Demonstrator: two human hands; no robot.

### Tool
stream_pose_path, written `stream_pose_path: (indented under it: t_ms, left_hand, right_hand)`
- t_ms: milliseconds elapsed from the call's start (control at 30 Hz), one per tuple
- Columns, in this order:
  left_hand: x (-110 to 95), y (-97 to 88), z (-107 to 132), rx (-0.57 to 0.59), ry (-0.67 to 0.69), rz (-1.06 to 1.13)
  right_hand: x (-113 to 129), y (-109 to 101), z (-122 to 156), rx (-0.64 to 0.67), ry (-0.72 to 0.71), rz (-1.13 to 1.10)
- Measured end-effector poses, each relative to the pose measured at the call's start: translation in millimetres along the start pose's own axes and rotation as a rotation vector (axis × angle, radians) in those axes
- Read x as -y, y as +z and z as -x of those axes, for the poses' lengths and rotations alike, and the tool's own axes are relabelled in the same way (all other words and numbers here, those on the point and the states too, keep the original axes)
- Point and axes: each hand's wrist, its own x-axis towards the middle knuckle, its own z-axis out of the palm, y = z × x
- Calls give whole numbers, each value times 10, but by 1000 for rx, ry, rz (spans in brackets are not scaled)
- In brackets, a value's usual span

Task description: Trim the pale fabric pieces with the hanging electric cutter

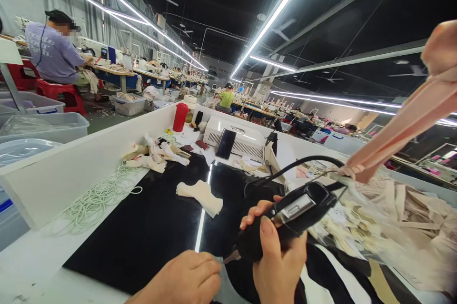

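My right hand (pixel 278 256) is wrapped around a black corded handheld tool (pixel 289 218) with a silver switch plate and a narrow metal tip. The tip points down and left, close to the fingers of my left hand (pixel 189 275). Those fingers are curled together at the edge of a thin translucent grey piece (pixel 228 287) on the glossy black board (pixel 143 232). A strip of pink fabric (pixel 400 128) runs from the upper right down to the tool's cord end. Farther up the board lies a small stack of cream cut pieces (pixel 200 196).
White walls (pixel 89 161) border the table. Pale green cord (pixel 96 199) lies left, fabric scraps (pixel 157 154) behind it. A red thread cone (pixel 180 117), a phone (pixel 226 144) and a vented white box (pixel 246 140) stand at the back. Beige fabric (pixel 410 209) is heaped right.
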Motion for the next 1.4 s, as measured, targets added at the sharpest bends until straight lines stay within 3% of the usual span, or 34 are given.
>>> stream_pose_path:
  t_ms: [733,1067,1400]
  left_hand:
    - [-31,1,5,-39,-13,-46]
    - [-17,-6,15,-29,0,-11]
    - [-25,38,33,-16,-26,-12]
  right_hand:
    - [-75,38,-16,-47,-1,60]
    - [-59,147,11,-12,28,-49]
    - [-109,112,22,-9,30,-73]
